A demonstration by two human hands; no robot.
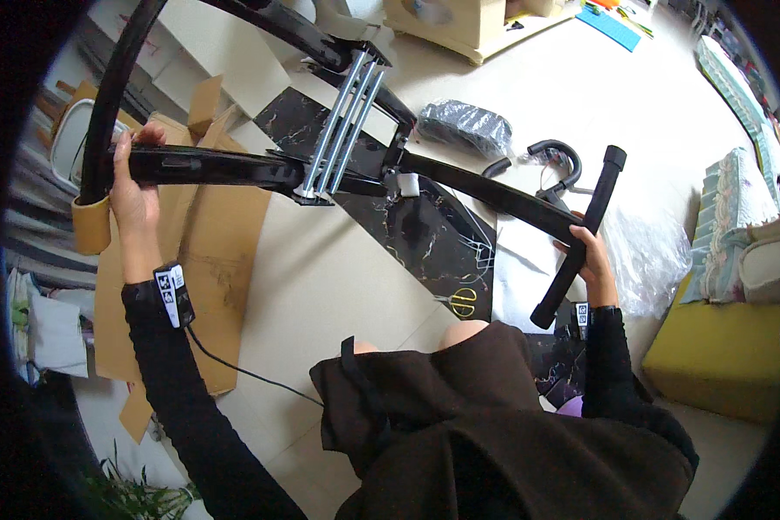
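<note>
A large black metal frame [494, 193] of joined tubes spans the space before me, with several silver rods [338, 130] bridging its middle. My left hand [137, 195] is wrapped round the left end of its lower beam, near a curved black tube with a tan end piece [92, 227]. On the right, my right hand [594, 256] grips the frame where the long beam meets a short black crossbar [609, 178] with capped ends. Parts of the fingers on both hands are hidden behind the tubes. A small white piece [407, 185] sits at the frame's central joint.
An opened cardboard box [208, 286] lies at left. Beyond the beam are a plastic-wrapped bundle [465, 126] and a curved padded handlebar [568, 165]. Yellow-handled scissors [463, 302] rest on the floor. Clear plastic wrapping [646, 260] lies near a yellow sofa base [711, 355].
</note>
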